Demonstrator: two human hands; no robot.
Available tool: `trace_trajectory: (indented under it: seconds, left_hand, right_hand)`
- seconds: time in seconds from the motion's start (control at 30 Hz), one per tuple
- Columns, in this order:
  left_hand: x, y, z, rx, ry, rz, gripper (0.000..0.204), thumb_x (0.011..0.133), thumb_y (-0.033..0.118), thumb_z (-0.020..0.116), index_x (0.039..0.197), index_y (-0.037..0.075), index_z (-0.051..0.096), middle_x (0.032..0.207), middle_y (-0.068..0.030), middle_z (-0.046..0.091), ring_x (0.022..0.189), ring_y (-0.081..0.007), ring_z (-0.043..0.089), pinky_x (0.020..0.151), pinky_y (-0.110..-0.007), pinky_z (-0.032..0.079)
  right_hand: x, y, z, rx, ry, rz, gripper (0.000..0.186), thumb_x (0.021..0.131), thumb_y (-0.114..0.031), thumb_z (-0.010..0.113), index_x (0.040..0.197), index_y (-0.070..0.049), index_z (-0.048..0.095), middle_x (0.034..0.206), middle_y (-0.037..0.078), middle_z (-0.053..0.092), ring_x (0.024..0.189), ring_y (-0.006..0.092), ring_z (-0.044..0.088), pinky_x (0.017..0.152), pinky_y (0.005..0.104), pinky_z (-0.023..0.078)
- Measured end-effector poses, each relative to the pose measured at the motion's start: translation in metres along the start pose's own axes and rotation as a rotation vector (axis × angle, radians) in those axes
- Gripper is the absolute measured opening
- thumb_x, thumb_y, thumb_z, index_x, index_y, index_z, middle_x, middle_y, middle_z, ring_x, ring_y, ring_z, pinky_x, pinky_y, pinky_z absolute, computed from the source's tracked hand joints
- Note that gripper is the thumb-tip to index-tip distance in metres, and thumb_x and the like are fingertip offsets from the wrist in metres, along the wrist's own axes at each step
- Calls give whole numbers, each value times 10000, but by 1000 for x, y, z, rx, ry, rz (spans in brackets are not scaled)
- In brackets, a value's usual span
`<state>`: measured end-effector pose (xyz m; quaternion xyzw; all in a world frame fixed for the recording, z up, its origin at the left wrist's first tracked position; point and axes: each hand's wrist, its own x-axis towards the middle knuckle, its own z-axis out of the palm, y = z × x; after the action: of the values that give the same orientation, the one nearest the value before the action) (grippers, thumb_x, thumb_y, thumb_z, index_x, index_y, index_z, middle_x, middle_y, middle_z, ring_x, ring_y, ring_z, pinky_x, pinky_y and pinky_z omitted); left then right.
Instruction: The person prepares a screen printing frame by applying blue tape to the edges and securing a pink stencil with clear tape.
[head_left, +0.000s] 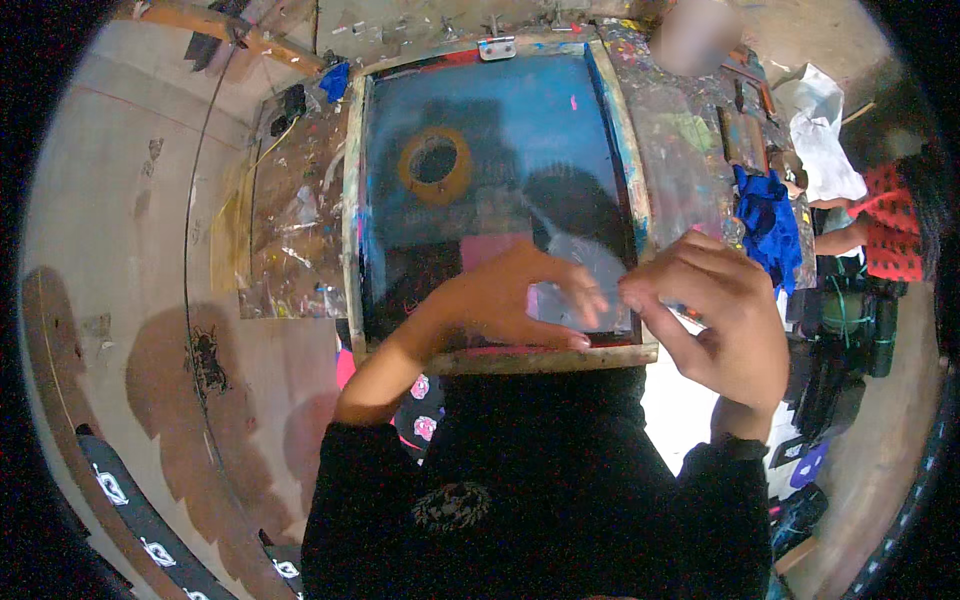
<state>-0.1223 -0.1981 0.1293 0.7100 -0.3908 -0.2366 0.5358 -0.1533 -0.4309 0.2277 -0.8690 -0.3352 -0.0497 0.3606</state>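
Observation:
A screen-printing frame [350, 230] with a dark mesh lies in front of me, held by a metal clamp [496, 48] at its far edge. On the mesh, left of the middle, rests a yellowish roll of tape [436, 165]. My left hand [525, 290] is over the near part of the mesh, thumb and fingers apart and nothing seen in it. My right hand [715, 305] is at the frame's near right side, thumb and fingertips pinched together. Whatever they pinch is too small to tell. A pale, see-through patch [590, 265] shows between the hands; I cannot tell if it is film or reflection.
The paint-stained table [295, 220] extends on both sides of the frame. Blue cloth [768, 230] and white cloth [822, 135] lie at the right. Beyond them is a person in a red patterned garment [890, 225]. Printed dark strips [130, 510] lie at lower left.

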Motion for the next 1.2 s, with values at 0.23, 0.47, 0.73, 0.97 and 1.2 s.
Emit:
trace_trajectory:
  seconds: [0.23,0.47,0.73,0.97,1.2]
  left_hand:
    - [-60,-16,4,-77,33,-371,243,870,187,719,1046,22,692,995,-77,717,881,-150,676,794,-295,523]
    - [-89,3,44,-102,352,-704,214,879,176,703,1025,21,718,953,-113,732,872,-155,686,808,-295,523]
    - [-98,-6,51,111,563,-676,122,810,103,756,905,26,755,883,-114,737,812,-150,692,752,-288,532]
    - [-105,0,44,-9,605,-795,117,795,76,760,896,18,752,874,-91,735,811,-159,689,757,-284,528]
    - [-110,2,41,148,613,-602,110,796,56,752,901,22,751,866,-87,731,799,-154,686,748,-285,527]
  right_hand:
    - [-77,36,46,523,194,729,90,832,-38,726,921,-41,742,878,43,721,757,97,621,671,260,480]
    - [-125,53,85,895,284,926,106,867,-34,699,962,-11,740,876,60,698,756,107,594,658,233,463]
    - [-130,56,86,725,251,936,114,845,-22,721,957,-9,736,872,77,709,756,111,619,661,242,482]
    - [-131,55,81,583,209,852,103,821,10,728,923,-8,730,842,83,708,747,123,636,674,249,485]
    - [-132,55,81,670,252,837,123,809,19,729,929,-5,735,801,73,695,742,121,626,665,248,476]
